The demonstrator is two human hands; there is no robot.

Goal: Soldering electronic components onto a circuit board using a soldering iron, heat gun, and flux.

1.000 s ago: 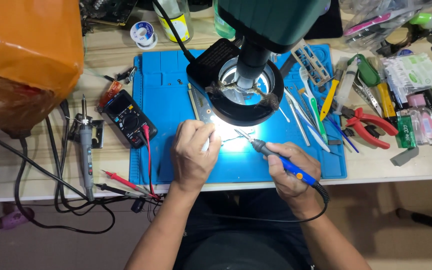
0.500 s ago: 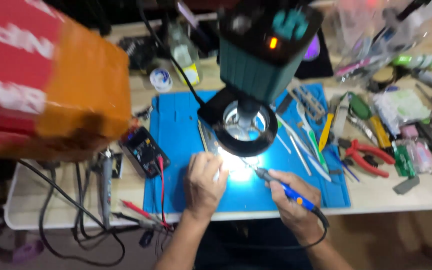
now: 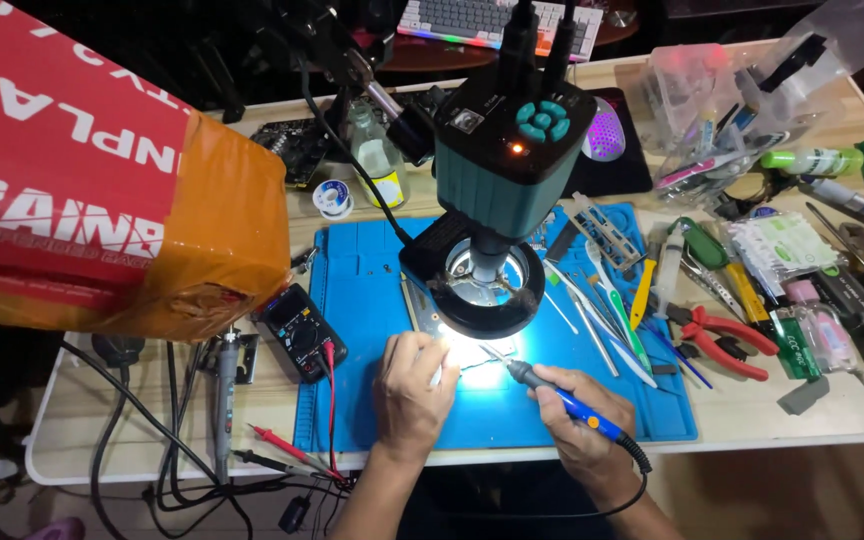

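In the head view, lower centre of the frame, my right hand point(image 3: 580, 420) is wrapped around a blue-handled soldering iron point(image 3: 552, 393), tip angled up-left into the bright patch of light. My left hand point(image 3: 414, 392) lies curled, fingers pressed down at the left edge of that glare, pinning something small there; the glare washes it out, so I cannot tell what it is. Both sit on the blue work mat point(image 3: 372, 400), directly below the ring light of the teal microscope point(image 3: 507, 160).

I judge this as mid-soldering: the tip is at the joint and the piece is steadied. The next move calls for a small, steady tip shift, with the left fingers kept clear of the hot end.

Room is tight above, where the microscope's ring light overhangs the work. To the right, tweezers point(image 3: 592, 310) and red pliers point(image 3: 727, 340) crowd the mat's edge. To the left, a multimeter point(image 3: 300, 330) with its red probe lead lies close by. The iron's cord trails off the table's near edge at lower right. The open mat lies lower left.
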